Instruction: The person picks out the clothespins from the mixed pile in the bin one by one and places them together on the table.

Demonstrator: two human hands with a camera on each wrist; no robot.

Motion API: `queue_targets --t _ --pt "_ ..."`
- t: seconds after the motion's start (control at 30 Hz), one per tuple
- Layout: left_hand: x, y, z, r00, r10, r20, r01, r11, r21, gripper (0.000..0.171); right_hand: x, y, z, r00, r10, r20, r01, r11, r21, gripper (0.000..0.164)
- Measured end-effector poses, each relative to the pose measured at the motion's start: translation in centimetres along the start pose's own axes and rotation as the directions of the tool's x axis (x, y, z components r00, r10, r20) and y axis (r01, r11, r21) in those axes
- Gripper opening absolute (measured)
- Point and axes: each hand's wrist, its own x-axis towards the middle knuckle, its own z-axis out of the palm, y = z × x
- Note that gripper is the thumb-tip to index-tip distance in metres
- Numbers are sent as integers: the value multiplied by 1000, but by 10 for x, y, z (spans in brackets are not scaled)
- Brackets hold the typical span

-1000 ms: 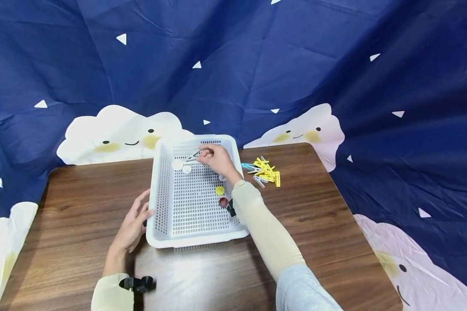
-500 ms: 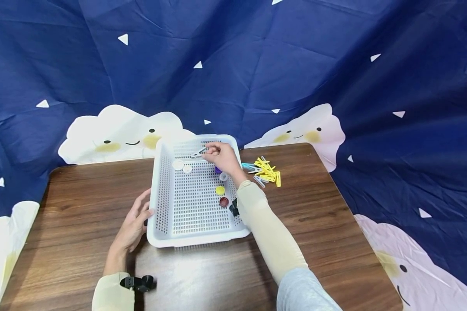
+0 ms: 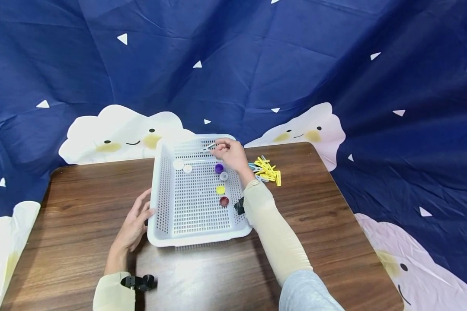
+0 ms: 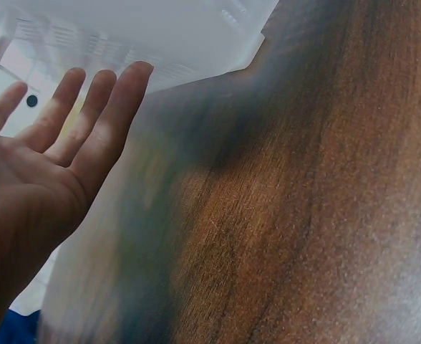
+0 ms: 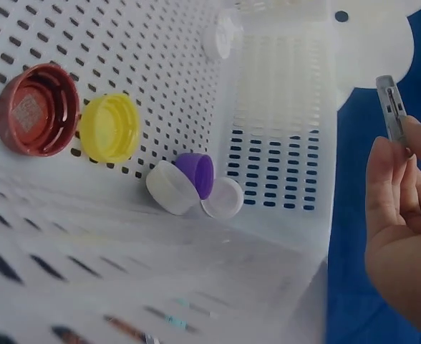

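Observation:
My left hand (image 3: 130, 226) is at the left side of the white plastic basket (image 3: 198, 239), with its fingers fairly straight against the wall. In the left wrist view, the fingertips meet the basket's lower side. Above the far end of the basket, my right hand (image 3: 233, 156) pinches a pale grey clothespin (image 5: 391, 107) between thumb and fingers. Inside the basket lie a red bottle cap (image 5: 39, 111), a yellow cap (image 5: 110, 127), a purple cap (image 5: 196, 173) and several white caps (image 3: 178, 164).
On the brown wooden table (image 3: 315, 216), just right of the basket, lies a pile of yellow, blue and grey clothespins (image 3: 267, 170). A dark blue curtain (image 3: 233, 65) with clouds hangs behind the table.
My right hand has moved right and slightly away with the clothespin, from near the white caps toward the basket's far right corner. The purple cap has come into sight. My left hand stays put.

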Motion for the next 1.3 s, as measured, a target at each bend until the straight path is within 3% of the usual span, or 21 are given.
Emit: queue_targets --t 0.4,0.67,1.3 --pt "-1 1 1 1000 -7 4 7 1000 7 62 -3 -8 -17 997 41 -65 -33 993 112 35" --pt "0 0 0 1000 -4 5 4 1000 0 62 -2 -4 -29 993 78 -92 -54 970 239 39" --pt "-1 1 3 1000 -18 -5 18 999 34 62 -11 9 -60 986 111 -126 -77 966 247 41"
